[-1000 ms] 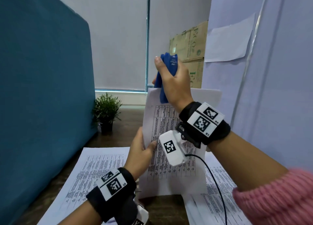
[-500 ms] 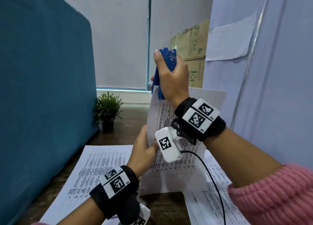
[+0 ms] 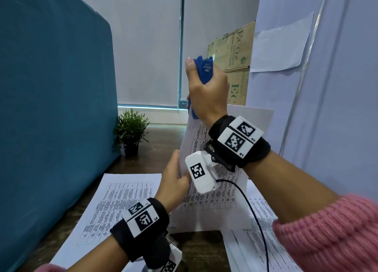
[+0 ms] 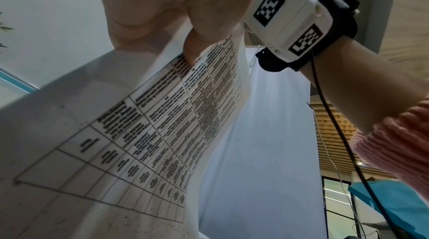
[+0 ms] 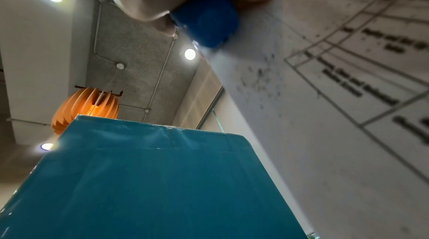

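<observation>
A printed sheet with a table [image 3: 214, 194] is held upright above the desk. My left hand [image 3: 173, 181] pinches its left edge between thumb and fingers; the thumb [image 4: 197, 48] lies on the printed side. My right hand [image 3: 206, 93] grips a blue stapler [image 3: 202, 71] set over the sheet's top left corner. In the right wrist view the stapler's blue end [image 5: 206, 21] meets the paper [image 5: 325, 114] at that corner. Whether the stapler is squeezed fully down is hidden by the hand.
More printed sheets lie flat on the dark wooden desk, at the left [image 3: 114, 202] and at the right [image 3: 257, 243]. A teal partition [image 3: 51, 108] walls the left side. A small potted plant [image 3: 131, 130] stands at the back, cardboard boxes [image 3: 235, 56] behind, a pale panel [image 3: 327, 87] on the right.
Both hands, the sheet and the stapler have risen slightly in view. The grips are the same.
</observation>
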### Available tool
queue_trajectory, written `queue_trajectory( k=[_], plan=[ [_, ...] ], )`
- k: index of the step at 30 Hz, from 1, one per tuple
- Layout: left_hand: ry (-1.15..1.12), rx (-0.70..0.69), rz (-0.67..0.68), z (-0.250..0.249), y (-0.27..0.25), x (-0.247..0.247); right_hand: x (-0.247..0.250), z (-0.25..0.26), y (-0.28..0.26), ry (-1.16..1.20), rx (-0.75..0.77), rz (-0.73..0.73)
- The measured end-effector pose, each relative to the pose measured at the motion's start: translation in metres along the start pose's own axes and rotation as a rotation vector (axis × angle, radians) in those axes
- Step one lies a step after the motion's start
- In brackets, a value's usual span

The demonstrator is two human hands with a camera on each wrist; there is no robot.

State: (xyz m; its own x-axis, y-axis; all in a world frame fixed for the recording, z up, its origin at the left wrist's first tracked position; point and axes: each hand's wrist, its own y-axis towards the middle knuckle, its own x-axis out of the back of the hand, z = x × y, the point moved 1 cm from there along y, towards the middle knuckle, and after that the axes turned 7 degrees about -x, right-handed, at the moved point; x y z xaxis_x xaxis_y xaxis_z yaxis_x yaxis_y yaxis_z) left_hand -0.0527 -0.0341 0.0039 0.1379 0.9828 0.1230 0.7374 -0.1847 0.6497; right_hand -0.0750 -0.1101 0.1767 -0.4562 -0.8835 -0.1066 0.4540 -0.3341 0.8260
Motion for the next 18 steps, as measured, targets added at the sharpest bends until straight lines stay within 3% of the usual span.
queue_trajectory(
  k=[4,7,11,15,18],
  plan=[
    [-0.016,-0.003,-0.012,-0.002,-0.001,-0.002,0.011,0.0,0.005,0.165,-0.195,0.068],
    [-0.045,0.009,-0.024,-0.005,0.001,-0.001,0.028,-0.002,0.014,0.35,-0.277,-0.017],
    [-0.099,0.033,-0.014,-0.009,0.001,0.002,0.064,-0.011,0.03,0.42,-0.345,-0.135],
    [-0.115,0.038,-0.035,-0.011,0.004,0.009,0.109,-0.024,0.025,0.326,-0.348,-0.143],
    [-0.121,0.05,-0.055,-0.012,0.007,0.014,0.144,-0.051,0.001,0.049,-0.335,-0.046]
  ],
)
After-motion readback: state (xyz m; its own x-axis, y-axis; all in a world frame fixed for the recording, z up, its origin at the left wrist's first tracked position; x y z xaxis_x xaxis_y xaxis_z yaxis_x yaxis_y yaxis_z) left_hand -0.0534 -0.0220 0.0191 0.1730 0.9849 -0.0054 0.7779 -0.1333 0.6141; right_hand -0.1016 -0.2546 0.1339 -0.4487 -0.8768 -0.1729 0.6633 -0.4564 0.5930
